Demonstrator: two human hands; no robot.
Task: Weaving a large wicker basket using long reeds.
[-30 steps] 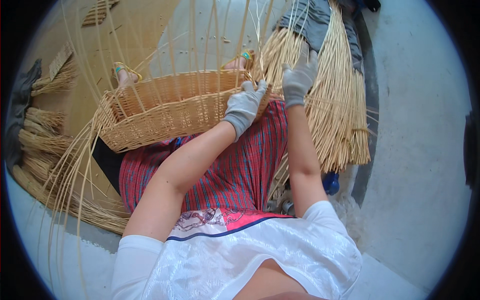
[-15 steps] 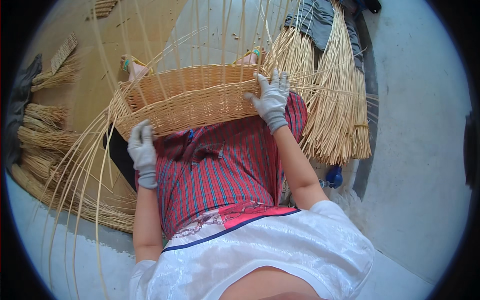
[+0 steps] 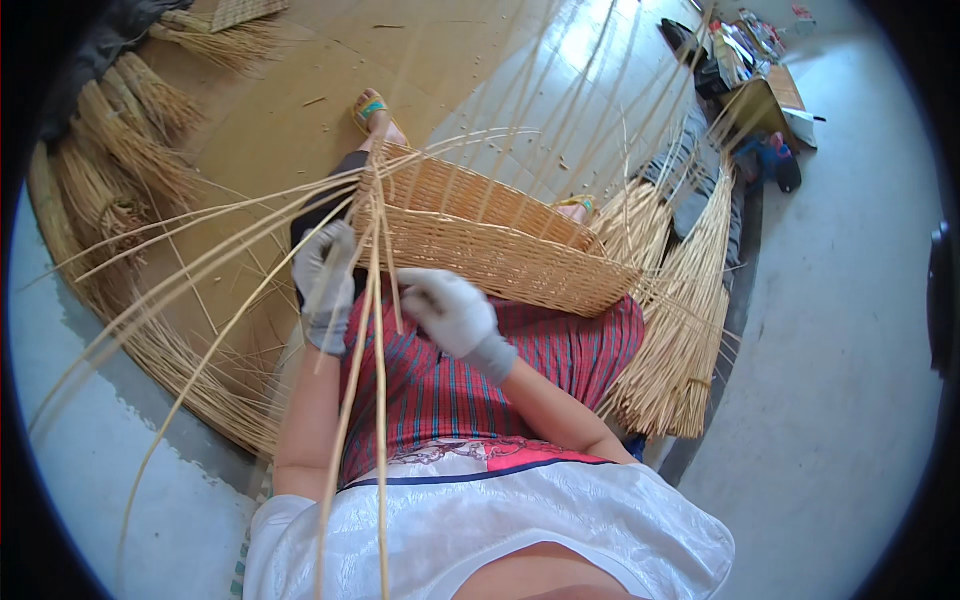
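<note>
A long, shallow wicker basket [image 3: 480, 250] lies tilted across my lap, with upright stakes rising from its rim. Loose wicker strands [image 3: 240, 225] fan out from its left end, and a few of them hang down [image 3: 380, 420] over my lap and shirt. My left hand [image 3: 325, 280], in a pale glove, has its fingers curled at that left end among the strands. My gloved right hand [image 3: 450, 315] is under the basket's near wall, beside the hanging strands. Its fingers are bent and blurred, so a grip there cannot be made out.
Large bundles of wicker rods [image 3: 675, 330] lie at my right on grey cloth. Several smaller bundles [image 3: 135, 150] lie along the left. A woven piece [image 3: 245, 10] is at the far left. Boxes and odds and ends [image 3: 750, 80] stand at the far right.
The basket has turned and shifted right, its left end swinging away from me. My right hand has left its right end and come over to the left end's strands, some now hanging toward me.
</note>
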